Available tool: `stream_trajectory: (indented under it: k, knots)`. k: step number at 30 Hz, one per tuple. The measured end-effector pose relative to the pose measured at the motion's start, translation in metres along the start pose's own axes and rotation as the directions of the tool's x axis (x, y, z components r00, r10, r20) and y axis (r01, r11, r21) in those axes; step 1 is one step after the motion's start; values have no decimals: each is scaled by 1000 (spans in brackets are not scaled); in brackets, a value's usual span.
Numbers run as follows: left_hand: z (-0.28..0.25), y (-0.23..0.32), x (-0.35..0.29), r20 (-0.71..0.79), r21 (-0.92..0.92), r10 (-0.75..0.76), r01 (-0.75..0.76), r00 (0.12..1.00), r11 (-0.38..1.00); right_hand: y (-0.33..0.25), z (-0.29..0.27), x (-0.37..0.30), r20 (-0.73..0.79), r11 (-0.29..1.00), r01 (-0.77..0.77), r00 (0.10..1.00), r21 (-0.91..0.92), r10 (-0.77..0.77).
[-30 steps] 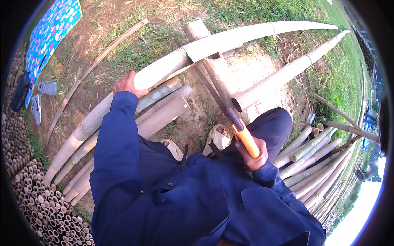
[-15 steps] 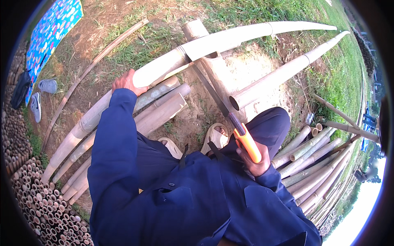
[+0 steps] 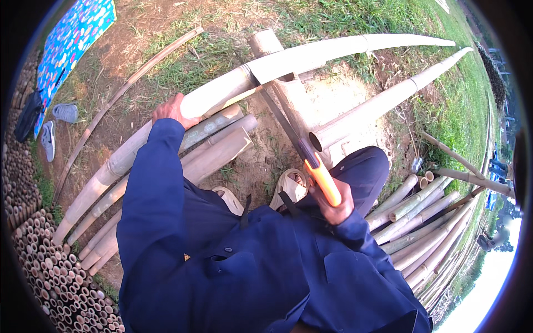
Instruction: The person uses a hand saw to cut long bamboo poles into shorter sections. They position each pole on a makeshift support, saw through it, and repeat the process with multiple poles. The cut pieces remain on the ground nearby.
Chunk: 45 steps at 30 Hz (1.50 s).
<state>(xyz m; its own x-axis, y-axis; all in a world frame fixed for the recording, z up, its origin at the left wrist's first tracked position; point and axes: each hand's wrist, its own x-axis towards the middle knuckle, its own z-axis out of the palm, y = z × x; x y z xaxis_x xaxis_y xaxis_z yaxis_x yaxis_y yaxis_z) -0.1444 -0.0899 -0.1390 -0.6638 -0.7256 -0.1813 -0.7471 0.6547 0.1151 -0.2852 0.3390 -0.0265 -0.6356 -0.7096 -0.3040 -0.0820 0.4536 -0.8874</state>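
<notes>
A long, pale bamboo pole (image 3: 316,53) slants across the view, resting over a bamboo support (image 3: 265,43). My left hand (image 3: 173,111) is closed around this pole left of the support. In my right hand (image 3: 335,201) is the orange handle of a handsaw (image 3: 280,116), its fingers wrapped round it. The blade reaches up to the pole beside a dark joint line, and its tip shows on the far side. Part of the blade is hidden at the pole, so the cut's depth cannot be seen.
Another bamboo pole (image 3: 388,100) lies to the right. Cut lengths (image 3: 216,158) lie under my left arm, more poles (image 3: 422,213) at my right. Stacked bamboo pieces (image 3: 61,272) fill the lower left. Grey shoes (image 3: 48,140) and a patterned blue cloth (image 3: 75,50) are at upper left.
My right hand has pushed the saw up and to the left, and its tip now sticks out beyond the pole. The left hand keeps its hold in the same place.
</notes>
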Motion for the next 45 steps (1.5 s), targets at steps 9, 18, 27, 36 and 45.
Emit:
stream_trajectory:
  k: [9,18,27,36,45]
  knots:
    - [-10,14,18,-2,-8,82,-82,997,997,-8,46,170,-29,979,143,989,-145,-148]
    - [2,1,2,-10,7,37,-37,999,999,-19,-14,-27,5,997,-42,999,-60,42]
    - [-10,13,16,-3,14,57,-57,998,998,-14,68,181,-147,980,153,974,-130,-171]
    - [1,5,2,-34,12,60,-59,998,998,-7,-4,-19,-60,999,33,998,-17,-33]
    - [-4,2,17,-27,8,84,-83,996,996,-9,62,166,-81,990,144,986,-14,-144]
